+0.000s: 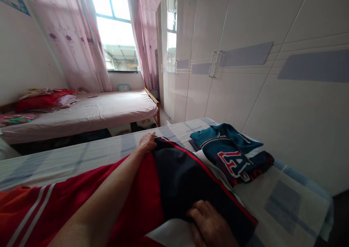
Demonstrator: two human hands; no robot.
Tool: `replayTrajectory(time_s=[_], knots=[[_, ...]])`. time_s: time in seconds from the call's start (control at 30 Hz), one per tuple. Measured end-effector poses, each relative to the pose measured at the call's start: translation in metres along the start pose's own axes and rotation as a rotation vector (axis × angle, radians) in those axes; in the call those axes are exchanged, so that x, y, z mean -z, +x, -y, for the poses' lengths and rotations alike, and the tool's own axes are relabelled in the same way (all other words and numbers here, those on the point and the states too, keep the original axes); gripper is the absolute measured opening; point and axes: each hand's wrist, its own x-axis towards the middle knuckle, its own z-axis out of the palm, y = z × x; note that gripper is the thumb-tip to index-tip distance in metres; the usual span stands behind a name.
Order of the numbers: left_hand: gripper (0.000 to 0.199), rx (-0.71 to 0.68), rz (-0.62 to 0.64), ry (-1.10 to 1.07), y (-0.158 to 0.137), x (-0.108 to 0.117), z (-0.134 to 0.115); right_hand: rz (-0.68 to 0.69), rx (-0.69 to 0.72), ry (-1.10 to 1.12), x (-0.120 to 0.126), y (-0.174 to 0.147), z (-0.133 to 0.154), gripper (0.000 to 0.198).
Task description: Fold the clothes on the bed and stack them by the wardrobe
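Note:
A red and navy jacket (181, 178) lies spread over the near bed, with a red stripe along its navy edge and a white part at the bottom. At its far edge, my left hand (148, 142) is closed on the cloth where red meets navy; the fingertips are partly hidden. My right hand (209, 221) is on the near side of the navy part, its fingers curled against the fabric beside the white part. Just beyond the jacket sits a folded teal top (226, 148) with a zip and red and white letters, on other folded clothes.
A checked sheet (289, 203) covers the near bed. White wardrobe doors (245, 28) stand along the right. Across a gap, another bed (109, 107) holds a pile of red cloth (43, 99) and a small blue clock (123, 87) under the curtained window (117, 36).

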Motion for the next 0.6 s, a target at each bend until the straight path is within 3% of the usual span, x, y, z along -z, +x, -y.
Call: replayTrajectory(time_s=[0.1, 0.2, 0.3, 0.37, 0.4, 0.47, 0.6], knots=[[0.03, -0.019, -0.104, -0.036, -0.009, 0.025, -0.012, 0.054, -0.05, 0.039, 0.013, 0.004, 0.011, 0.031], [0.034, -0.088, -0.307, -0.084, -0.039, 0.078, -0.023, 0.102, -0.099, 0.047, 0.025, 0.009, 0.022, 0.026], [0.041, -0.125, -0.513, -0.107, -0.103, 0.135, -0.016, 0.121, -0.101, 0.033, 0.029, 0.012, 0.025, 0.025], [0.037, -0.164, -0.694, -0.104, -0.161, 0.158, 0.005, 0.107, -0.067, 0.005, 0.029, 0.011, 0.024, 0.025], [0.036, -0.185, -0.786, -0.076, -0.192, 0.161, 0.02, 0.094, -0.04, -0.01, 0.029, 0.01, 0.023, 0.026], [0.041, -0.209, -0.829, -0.039, -0.256, 0.151, 0.057, 0.068, 0.008, -0.03, 0.03, 0.006, 0.022, 0.027], [0.058, -0.034, -0.566, -0.028, -0.362, 0.102, 0.128, 0.092, -0.003, 0.004, 0.037, -0.006, 0.024, 0.029]])
